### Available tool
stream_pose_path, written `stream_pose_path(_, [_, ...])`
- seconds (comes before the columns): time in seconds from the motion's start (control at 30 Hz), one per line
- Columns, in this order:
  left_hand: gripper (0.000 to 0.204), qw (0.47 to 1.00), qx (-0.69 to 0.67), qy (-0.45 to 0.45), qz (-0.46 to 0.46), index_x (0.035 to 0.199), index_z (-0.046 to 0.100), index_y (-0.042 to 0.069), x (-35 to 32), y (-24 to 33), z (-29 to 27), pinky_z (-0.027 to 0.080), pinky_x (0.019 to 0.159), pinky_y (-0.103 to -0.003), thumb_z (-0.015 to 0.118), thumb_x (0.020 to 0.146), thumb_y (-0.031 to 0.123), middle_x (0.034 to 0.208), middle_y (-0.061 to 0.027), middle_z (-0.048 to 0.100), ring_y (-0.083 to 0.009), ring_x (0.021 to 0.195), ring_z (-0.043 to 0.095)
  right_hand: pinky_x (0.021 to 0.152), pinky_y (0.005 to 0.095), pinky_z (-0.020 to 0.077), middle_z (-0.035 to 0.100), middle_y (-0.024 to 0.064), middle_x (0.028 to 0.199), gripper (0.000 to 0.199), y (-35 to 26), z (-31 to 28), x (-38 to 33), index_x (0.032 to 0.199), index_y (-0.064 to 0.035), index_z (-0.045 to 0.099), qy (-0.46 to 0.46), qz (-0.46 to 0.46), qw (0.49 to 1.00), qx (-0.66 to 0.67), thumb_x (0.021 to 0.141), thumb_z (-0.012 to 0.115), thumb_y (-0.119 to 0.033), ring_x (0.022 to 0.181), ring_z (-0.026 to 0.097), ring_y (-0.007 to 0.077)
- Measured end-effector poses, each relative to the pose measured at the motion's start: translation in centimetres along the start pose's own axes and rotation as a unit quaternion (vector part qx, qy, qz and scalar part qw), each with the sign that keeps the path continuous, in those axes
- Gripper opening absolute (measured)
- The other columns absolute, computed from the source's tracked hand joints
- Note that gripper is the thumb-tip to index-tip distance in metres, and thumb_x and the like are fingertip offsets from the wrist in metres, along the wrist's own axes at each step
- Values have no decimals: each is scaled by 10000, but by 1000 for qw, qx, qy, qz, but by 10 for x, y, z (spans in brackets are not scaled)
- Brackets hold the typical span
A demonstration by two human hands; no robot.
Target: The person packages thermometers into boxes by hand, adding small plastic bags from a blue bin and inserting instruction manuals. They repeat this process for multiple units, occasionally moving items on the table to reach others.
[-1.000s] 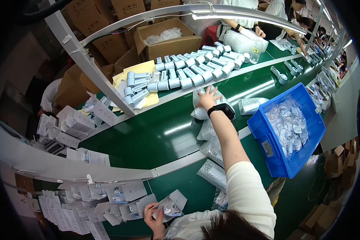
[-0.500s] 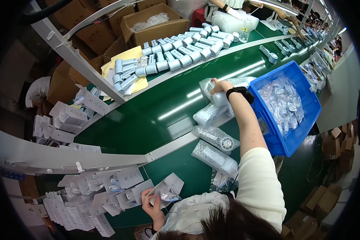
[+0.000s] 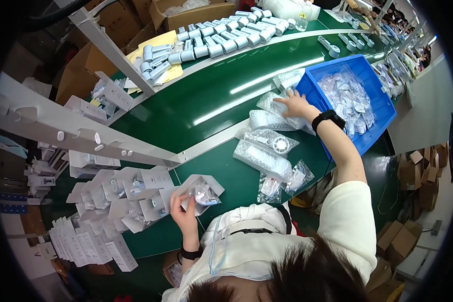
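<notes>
My left hand [image 3: 185, 214] grips an open white box [image 3: 215, 186] by its side at the near table edge. A clear plastic bag of small parts [image 3: 202, 194] shows in the box's mouth. Over on the right, my right hand [image 3: 296, 104] has its fingers spread on a bubble-wrapped pack [image 3: 270, 102] beside the blue bin. More bubble-wrapped packs lie in a row towards me, the nearest a long one [image 3: 262, 160] and behind it one with a round part showing through [image 3: 279, 145]. Two small clear bags [image 3: 271, 189] rest at the front edge.
A blue bin [image 3: 332, 68] full of clear bagged parts stands at right. Several opened white boxes [image 3: 153, 177] are lined up at left, below a metal post [image 3: 85, 128]. Pale blue handheld devices [image 3: 215, 49] fill the far side of the green belt [image 3: 186, 132].
The view has shifted. My right hand's fingers have spread from their curled grip on the bubble wrap. My left hand still holds the white box, and both small clear bags now show.
</notes>
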State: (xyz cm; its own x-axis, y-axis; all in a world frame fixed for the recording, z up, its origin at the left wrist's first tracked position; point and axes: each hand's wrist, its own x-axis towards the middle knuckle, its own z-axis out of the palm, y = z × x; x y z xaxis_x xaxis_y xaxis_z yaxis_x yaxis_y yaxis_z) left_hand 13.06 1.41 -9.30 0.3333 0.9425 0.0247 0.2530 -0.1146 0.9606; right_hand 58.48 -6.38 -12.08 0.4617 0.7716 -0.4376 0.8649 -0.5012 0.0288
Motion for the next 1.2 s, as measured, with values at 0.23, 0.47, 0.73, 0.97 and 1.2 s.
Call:
stream_pose_path(0.23, [106,987,77,28,137,738,549,-20,5,5,-7,316,560,-210,632,673,-27,773,-40,478,-118,675,440,891,398,382,555,56,1032,298,-86,14,-149,987,-91,584,269,-179,916,238,689,585,-73,1067,461,261])
stream_pose_path(0.47, [110,979,116,14,164,725,570,-22,15,17,-7,294,490,-217,645,645,-25,747,-28,508,-100,554,406,991,544,217,540,-4,927,256,-126,128,-175,908,-154,597,283,-353,892,-13,652,615,-156,1100,442,198])
stream_pose_path(0.73, [111,985,127,30,109,724,568,-21,9,16,-9,427,634,-316,654,656,-2,788,-101,558,-262,685,545,958,501,278,513,33,870,202,-154,111,-162,863,-96,535,290,-301,888,191,680,620,-105,1068,456,223])
stream_pose_path(0.97, [89,949,169,106,246,718,549,-17,1,20,3,445,672,-349,629,682,-4,864,-126,559,-305,750,568,863,378,378,495,105,959,254,-207,76,-135,886,-42,518,140,-161,878,429,663,639,-53,1015,458,323])
stream_pose_path(1.2, [100,976,122,66,168,719,550,-22,6,15,0,446,681,-344,636,673,0,893,-137,557,-303,761,569,880,399,370,507,80,956,389,-272,-12,-166,977,-69,537,413,-403,760,299,624,694,-118,932,490,269])
